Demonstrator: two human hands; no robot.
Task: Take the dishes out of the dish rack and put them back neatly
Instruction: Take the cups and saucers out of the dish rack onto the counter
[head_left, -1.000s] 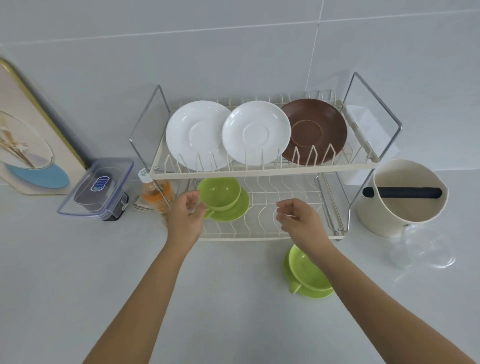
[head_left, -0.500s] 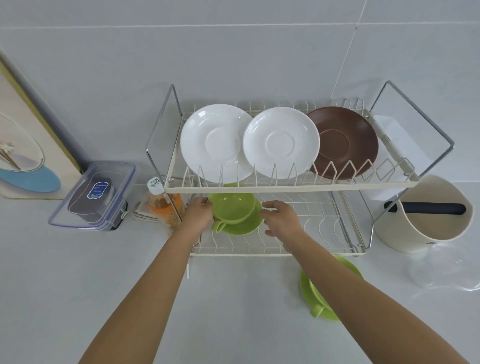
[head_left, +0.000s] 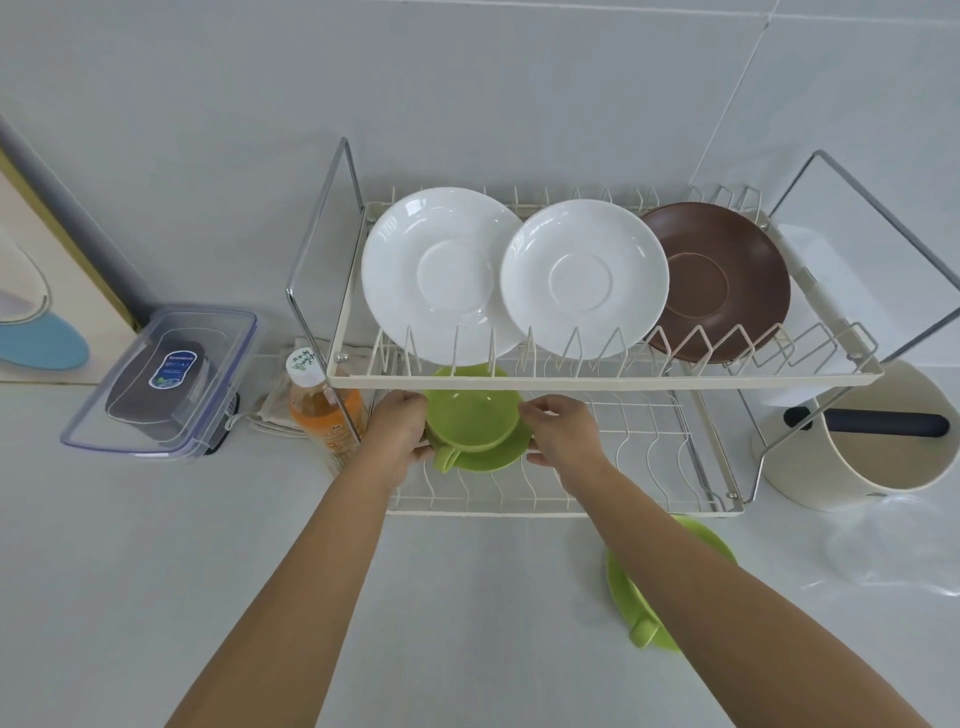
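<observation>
A second green cup and saucer (head_left: 670, 587) is sitting nearest on the bench (head_left: 156, 571), partly hidden by the right forearm. Beyond it, the left hand (head_left: 397, 436) and right hand (head_left: 563, 436) are closing on either side of the green cup (head_left: 470, 415) and its saucer (head_left: 493, 454) on the dish rack's lower shelf (head_left: 649, 467), gripping the set. Judging by this, the removal step is underway; next calls for a level pull outward, clear of the upper tier holding two white plates (head_left: 584, 278) and a brown plate (head_left: 722, 280).
</observation>
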